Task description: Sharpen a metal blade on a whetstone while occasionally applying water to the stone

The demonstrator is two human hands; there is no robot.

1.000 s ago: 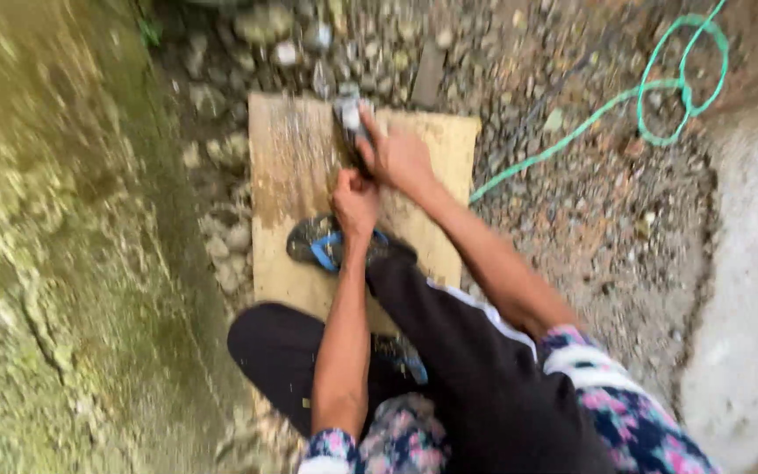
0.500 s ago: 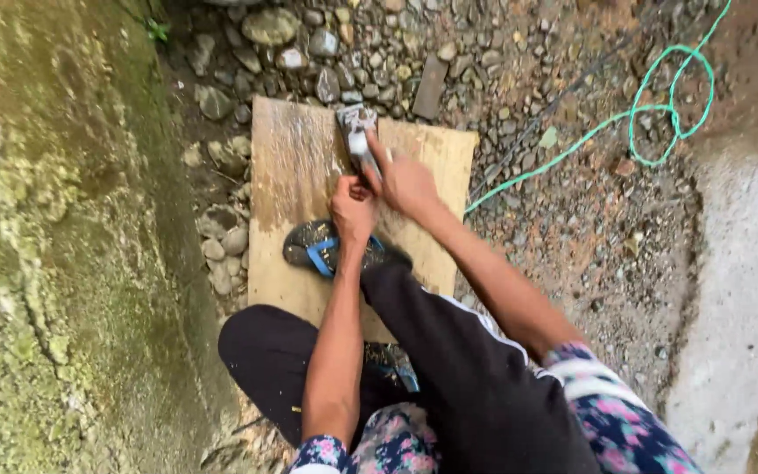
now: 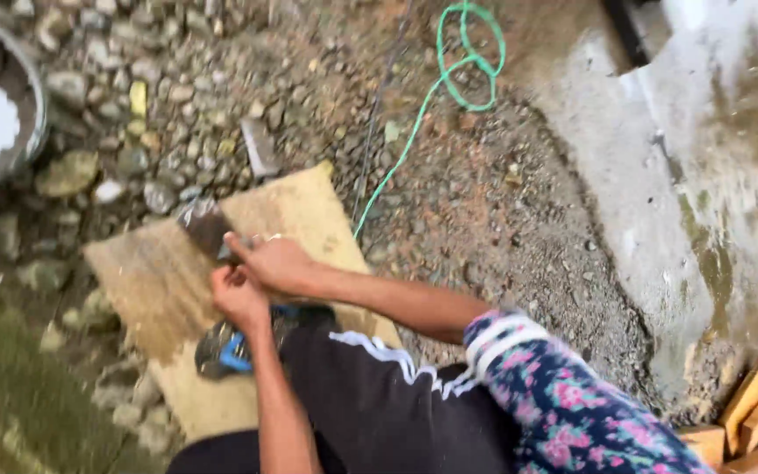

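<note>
Under me is stony ground (image 3: 519, 228), pebbles and reddish grit. A flat wooden board (image 3: 146, 285) lies straight on it, and my sandalled foot (image 3: 225, 351) rests on that board. A green cord (image 3: 449, 75) loops across the grit, well apart from a metal basin (image 3: 32, 96) at the edge.

Board (image 3: 304, 215) on gravel (image 3: 484, 228), foot (image 3: 225, 349) atop.

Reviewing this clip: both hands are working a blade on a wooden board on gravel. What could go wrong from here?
1. The left hand sits right beside the right hand gripping the dark blade; a slip could likely cut fingers.
2. The wooden board lies on loose stones, so it may rock or shift under pressure.
3. The foot in a sandal rests on the board close to the work, exposed if the blade skids.
</note>
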